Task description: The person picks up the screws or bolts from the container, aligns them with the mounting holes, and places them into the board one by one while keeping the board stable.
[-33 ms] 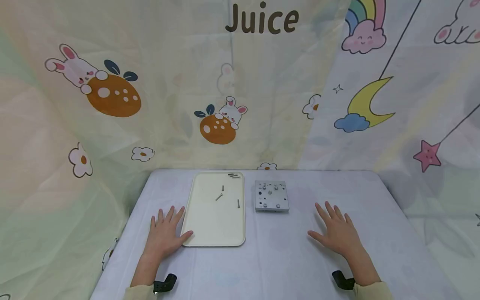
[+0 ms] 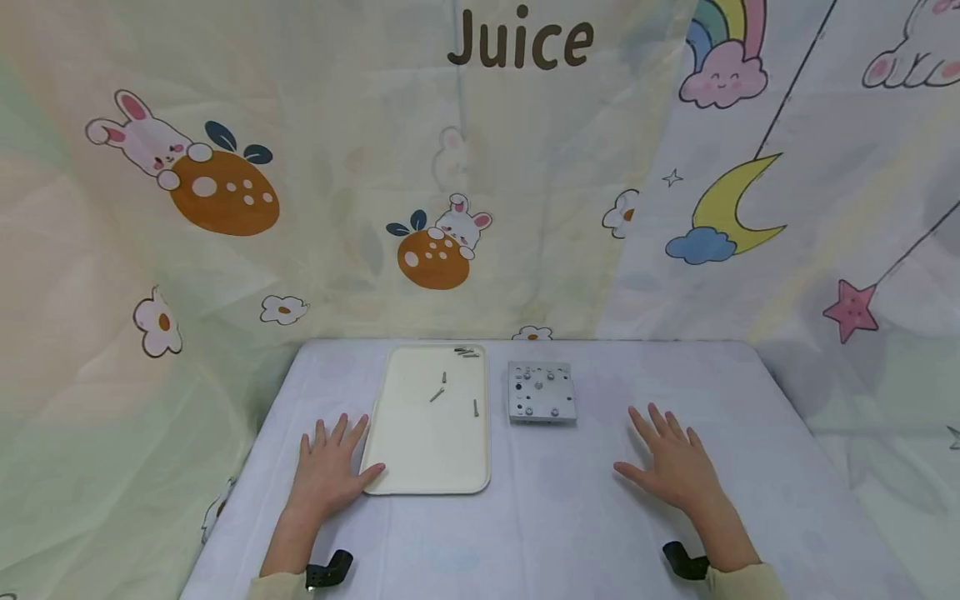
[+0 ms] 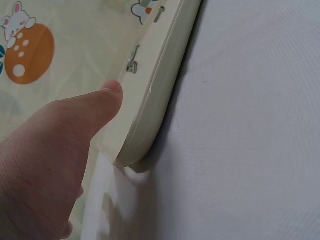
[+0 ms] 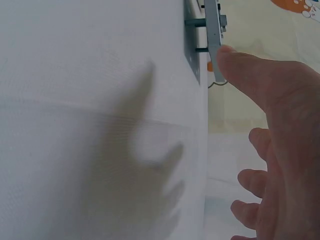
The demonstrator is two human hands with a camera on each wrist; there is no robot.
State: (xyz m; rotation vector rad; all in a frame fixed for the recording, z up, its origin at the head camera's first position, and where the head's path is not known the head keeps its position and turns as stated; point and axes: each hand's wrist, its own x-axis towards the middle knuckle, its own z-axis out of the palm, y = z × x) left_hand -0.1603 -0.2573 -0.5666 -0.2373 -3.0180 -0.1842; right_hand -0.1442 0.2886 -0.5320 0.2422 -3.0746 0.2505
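My left hand (image 2: 327, 477) is spread with straight fingers at the cream tray's (image 2: 427, 454) left side. Its thumb (image 3: 112, 92) reaches over the tray's near corner; whether it touches is unclear. Several small screws lie in the tray: one slanted screw (image 2: 437, 395), one near the right rim (image 2: 476, 408), and a small group (image 2: 467, 352) at the far end. To the tray's right sits a square silver metal plate (image 2: 542, 396) with holes and screw heads, raised on short posts (image 4: 196, 23). My right hand (image 2: 678, 471) hovers to the plate's right, fingers spread, holding nothing.
A white cloth covers the table (image 2: 540, 517). Behind it hangs a printed curtain (image 2: 337, 167) with rabbits, oranges and a moon. A black wrist device (image 2: 330, 569) sits at the left cuff, and another black device (image 2: 684, 562) at the right.
The head view has shifted very slightly. Both hands, the tray, the screws and the metal plate keep their places.
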